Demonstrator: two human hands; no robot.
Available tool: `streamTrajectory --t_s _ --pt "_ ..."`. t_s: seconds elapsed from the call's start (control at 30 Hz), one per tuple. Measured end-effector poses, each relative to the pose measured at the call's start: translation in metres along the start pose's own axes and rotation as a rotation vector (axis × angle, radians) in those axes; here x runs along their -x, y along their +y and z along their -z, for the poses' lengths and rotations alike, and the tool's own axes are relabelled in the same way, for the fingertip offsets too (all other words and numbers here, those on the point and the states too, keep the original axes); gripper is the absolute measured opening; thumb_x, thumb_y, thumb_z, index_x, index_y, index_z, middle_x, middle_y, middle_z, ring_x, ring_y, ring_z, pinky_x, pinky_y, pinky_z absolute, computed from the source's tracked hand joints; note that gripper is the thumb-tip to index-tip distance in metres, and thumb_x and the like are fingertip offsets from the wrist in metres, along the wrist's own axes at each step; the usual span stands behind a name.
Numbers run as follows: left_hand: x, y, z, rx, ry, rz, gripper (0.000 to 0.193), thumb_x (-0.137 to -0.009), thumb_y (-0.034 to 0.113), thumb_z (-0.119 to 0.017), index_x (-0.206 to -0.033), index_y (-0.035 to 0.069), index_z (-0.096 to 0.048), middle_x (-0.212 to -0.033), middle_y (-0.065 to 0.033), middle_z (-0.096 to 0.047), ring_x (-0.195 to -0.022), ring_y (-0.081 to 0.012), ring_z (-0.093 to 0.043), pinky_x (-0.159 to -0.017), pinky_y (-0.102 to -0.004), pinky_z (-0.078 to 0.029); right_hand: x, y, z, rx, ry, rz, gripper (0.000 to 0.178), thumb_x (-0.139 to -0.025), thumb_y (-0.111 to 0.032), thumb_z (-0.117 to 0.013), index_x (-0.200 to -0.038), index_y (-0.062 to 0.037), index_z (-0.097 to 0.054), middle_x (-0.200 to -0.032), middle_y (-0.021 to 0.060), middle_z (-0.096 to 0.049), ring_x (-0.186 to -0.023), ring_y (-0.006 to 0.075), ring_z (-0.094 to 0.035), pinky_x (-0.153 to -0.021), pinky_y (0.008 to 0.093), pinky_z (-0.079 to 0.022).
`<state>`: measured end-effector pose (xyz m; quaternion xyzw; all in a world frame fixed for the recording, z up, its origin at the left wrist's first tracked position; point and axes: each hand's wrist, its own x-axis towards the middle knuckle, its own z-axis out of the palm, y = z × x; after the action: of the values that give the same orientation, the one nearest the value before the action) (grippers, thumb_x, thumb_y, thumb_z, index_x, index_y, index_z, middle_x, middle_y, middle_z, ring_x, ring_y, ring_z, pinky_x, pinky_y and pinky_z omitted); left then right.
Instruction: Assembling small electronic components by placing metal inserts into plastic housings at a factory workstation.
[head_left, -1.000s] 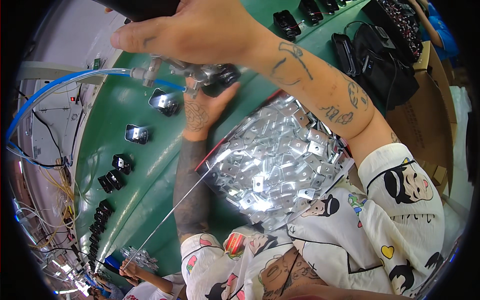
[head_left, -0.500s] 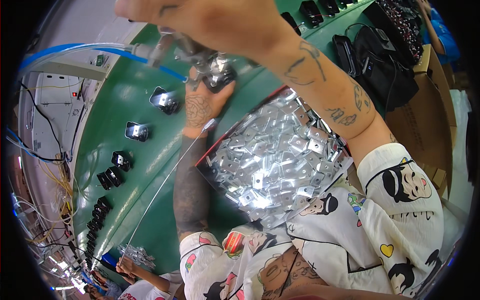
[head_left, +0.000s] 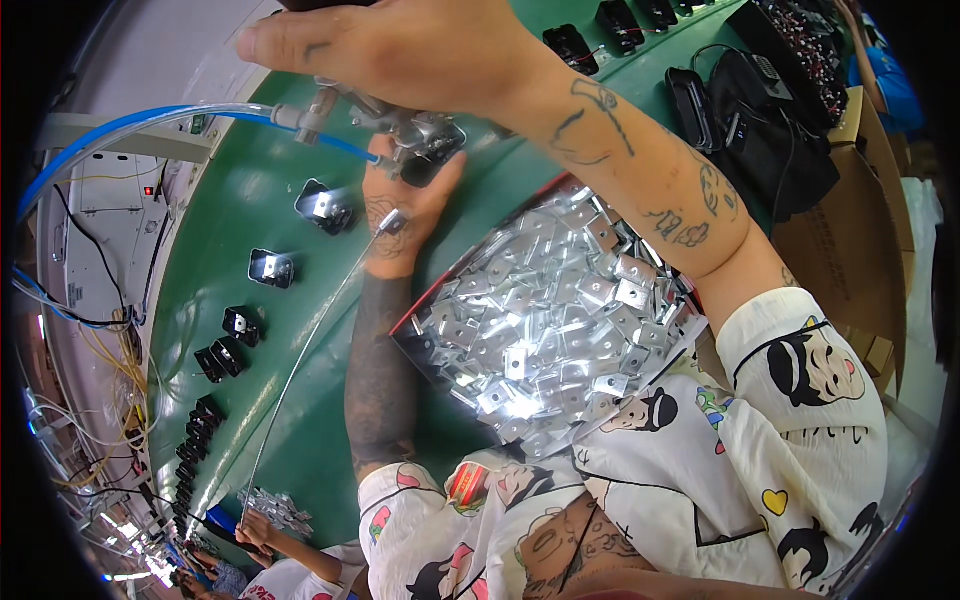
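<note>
My right hand (head_left: 410,55) is closed at the top of the view around a power tool with a metal head (head_left: 400,130); the grip is mostly hidden. A clear hose and a blue hose (head_left: 190,105) run to this head. Below it, my left hand (head_left: 405,205) holds a black housing (head_left: 437,158) with a shiny metal piece in it, close under the tool's tip. A thin rod (head_left: 315,335) with a small metal tip reaches across my left hand; its other end is at a co-worker's hand (head_left: 257,530).
A red-edged tray (head_left: 440,288) heaped with metal plates stands between my arms. Black housings (head_left: 270,265) form a row along the left of the green table (head_left: 310,400). Black cases (head_left: 760,140) and a cardboard box (head_left: 850,240) are at right; a grey cabinet (head_left: 105,215) is at left.
My right hand and the tool have shifted slightly, and the black grip top now shows. My left hand and the housing have moved a little left. The rod's tip has moved up and left.
</note>
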<state>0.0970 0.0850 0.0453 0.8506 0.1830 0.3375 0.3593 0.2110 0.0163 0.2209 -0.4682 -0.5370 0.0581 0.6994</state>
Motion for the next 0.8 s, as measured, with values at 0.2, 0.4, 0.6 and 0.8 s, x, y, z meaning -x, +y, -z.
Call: streamTrajectory --t_s 0.2,0.4,0.6,0.8 --pt "-0.003 0.005 0.001 -0.008 0.037 -0.053 0.050 -0.071 0.019 -0.084 -0.110 0.000 -0.059 -0.100 -0.0140 -0.067 -0.084 -0.0261 -0.066 -0.077 -0.0325 -0.053 -0.001 0.001 0.000 -0.001 0.018 0.006 0.041 -0.081 -0.007 -0.067 -0.120 -0.0030 -0.055 -0.080 0.0018 -0.058 -0.059 0.0121 -0.046 -0.056 0.0246 -0.039" --pt "0.002 -0.008 0.002 -0.119 0.094 -0.213 0.054 -0.070 0.019 -0.084 -0.115 0.000 -0.059 -0.100 -0.0132 -0.068 -0.083 -0.0264 -0.066 -0.077 -0.0319 -0.053 -0.001 -0.002 -0.005 -0.017 0.026 0.014 0.040 -0.081 -0.006 -0.067 -0.119 -0.0033 -0.055 -0.079 0.0018 -0.058 -0.059 0.0122 -0.047 -0.056 0.0247 -0.039" --pt "-0.001 -0.003 0.002 0.001 0.023 -0.127 0.057 -0.070 0.018 -0.084 -0.117 0.000 -0.058 -0.103 -0.0141 -0.067 -0.087 -0.0280 -0.067 -0.079 -0.0334 -0.053 0.000 -0.001 -0.005 -0.011 0.052 0.028 0.039 -0.081 -0.006 -0.067 -0.117 -0.0036 -0.056 -0.078 0.0018 -0.058 -0.059 0.0124 -0.047 -0.056 0.0248 -0.039" --pt "-0.006 -0.011 0.008 -0.167 -0.147 -0.005 0.076 -0.072 0.025 -0.085 -0.135 0.000 -0.050 -0.124 -0.0194 -0.062 -0.110 -0.0337 -0.062 -0.095 -0.0385 -0.049 0.011 -0.009 0.011 -0.022 0.051 0.040 0.037 -0.080 -0.006 -0.067 -0.116 -0.0038 -0.056 -0.077 0.0018 -0.058 -0.059 0.0125 -0.047 -0.056 0.0250 -0.039"
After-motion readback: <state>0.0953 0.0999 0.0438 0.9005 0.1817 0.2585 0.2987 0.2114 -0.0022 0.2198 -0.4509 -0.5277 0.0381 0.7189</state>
